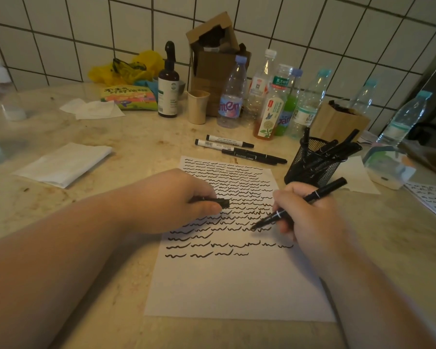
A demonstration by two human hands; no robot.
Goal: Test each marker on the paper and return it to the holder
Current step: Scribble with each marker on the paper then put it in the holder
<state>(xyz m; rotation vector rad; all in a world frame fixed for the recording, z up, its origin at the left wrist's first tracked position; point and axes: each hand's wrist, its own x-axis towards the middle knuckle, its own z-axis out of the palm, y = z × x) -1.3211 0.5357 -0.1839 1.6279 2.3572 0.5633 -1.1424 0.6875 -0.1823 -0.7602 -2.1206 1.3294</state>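
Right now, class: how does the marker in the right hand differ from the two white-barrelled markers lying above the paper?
The marker in the right hand is all black, uncapped and tilted, its tip at the paper. The two white-barrelled markers are capped, flat on the counter, untouched. All three are slim markers outside the mesh holder.

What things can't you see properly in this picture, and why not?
- Head view: most of the cap is hidden inside the left hand.
- Head view: the squiggles on the paper under both hands are covered.
- Head view: the number of markers in the mesh holder is unclear; they overlap, dark on dark.
- Head view: the print on the markers lying on the table is too small to read.
- Head view: the second scribbled sheet is cut off by the right edge.
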